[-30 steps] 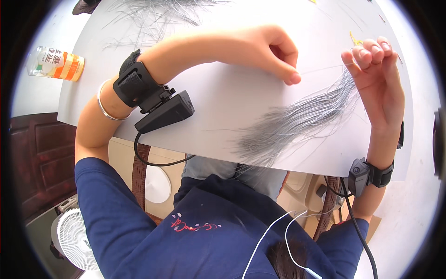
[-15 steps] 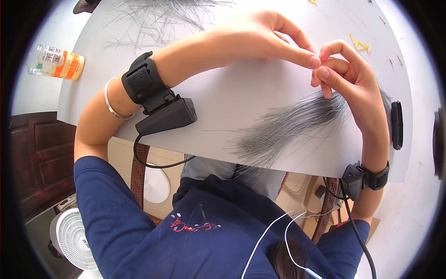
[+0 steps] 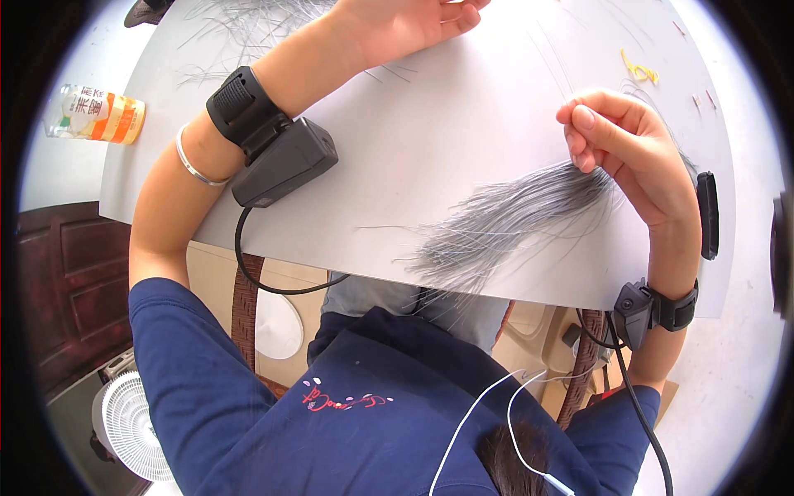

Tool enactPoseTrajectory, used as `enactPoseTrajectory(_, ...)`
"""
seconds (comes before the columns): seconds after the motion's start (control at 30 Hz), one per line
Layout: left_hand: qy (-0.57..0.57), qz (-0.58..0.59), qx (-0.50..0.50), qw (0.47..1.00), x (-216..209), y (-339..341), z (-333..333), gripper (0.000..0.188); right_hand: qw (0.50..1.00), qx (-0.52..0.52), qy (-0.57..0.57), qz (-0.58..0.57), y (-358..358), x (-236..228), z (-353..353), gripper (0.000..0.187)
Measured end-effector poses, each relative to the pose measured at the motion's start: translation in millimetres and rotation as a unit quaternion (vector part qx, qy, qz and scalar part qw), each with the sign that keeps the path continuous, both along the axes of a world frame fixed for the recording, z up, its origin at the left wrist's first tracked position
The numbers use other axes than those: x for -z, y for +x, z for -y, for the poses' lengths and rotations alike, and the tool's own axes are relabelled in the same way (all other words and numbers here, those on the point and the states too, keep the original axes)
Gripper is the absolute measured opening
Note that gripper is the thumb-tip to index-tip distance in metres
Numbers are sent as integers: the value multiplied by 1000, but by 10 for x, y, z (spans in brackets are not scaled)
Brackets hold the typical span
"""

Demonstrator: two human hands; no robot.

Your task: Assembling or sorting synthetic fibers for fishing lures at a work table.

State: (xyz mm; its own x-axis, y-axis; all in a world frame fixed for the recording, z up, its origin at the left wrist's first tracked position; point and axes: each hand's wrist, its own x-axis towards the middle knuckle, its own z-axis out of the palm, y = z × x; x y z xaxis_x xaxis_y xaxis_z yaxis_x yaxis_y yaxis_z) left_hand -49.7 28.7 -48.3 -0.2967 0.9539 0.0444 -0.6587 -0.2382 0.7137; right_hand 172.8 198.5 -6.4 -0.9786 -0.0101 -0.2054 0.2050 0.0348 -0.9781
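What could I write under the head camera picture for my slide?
Right hand pinches a bundle of thin grey strands on a white table; left hand rests farther away.

- A white table [image 3: 463,124] seen from above, its near edge curving across the middle of the view.
- The right hand [image 3: 633,153] rests at the right, fingers curled, pinching the top of a fanned bundle of thin grey strands [image 3: 504,223] that spreads toward the near edge.
- The left hand [image 3: 397,21] lies at the far edge, palm down, well apart from the bundle, beside loose grey strands [image 3: 248,25].
- A black wrist device [image 3: 273,145] with a cable sits on the left forearm, next to a silver bangle [image 3: 192,161].
- A black band [image 3: 662,310] wraps the right wrist.
- A small bottle [image 3: 95,113] with an orange label lies on its side at the table's left corner.
- A yellow scrap [image 3: 641,70] lies near the far right.
- A white fan [image 3: 124,426] stands on the floor, lower left.
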Motion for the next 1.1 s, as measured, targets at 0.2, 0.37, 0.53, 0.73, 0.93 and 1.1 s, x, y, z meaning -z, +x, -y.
enactPoseTrajectory(0.2, 6, 33, -81, 996, -19, 12, 2, 14, 997, 24, 67, -1, 9, -2, 34, 29)
enactPoseTrajectory(0.37, 10, 23, -104, 994, -6, 22, 2, 16, 997, 25, 74, -2, -3, 1, 36, 28)
enactPoseTrajectory(0.53, 18, -2, -100, 995, -12, 38, -8, 14, 994, 27, 104, -20, -1, 16, 20, 29)
enactPoseTrajectory(0.73, 21, -2, -100, 995, 24, 12, -4, 14, 992, 31, 117, -31, 1, 29, 22, 28)
enactPoseTrajectory(0.93, -24, -26, -159, 987, 43, -53, -23, 18, 989, 16, 144, -36, -4, 15, 51, 26)
enactPoseTrajectory(1.1, -28, -45, -168, 984, -15, 4, -19, 21, 987, 10, 157, -29, 2, 4, 58, 27)
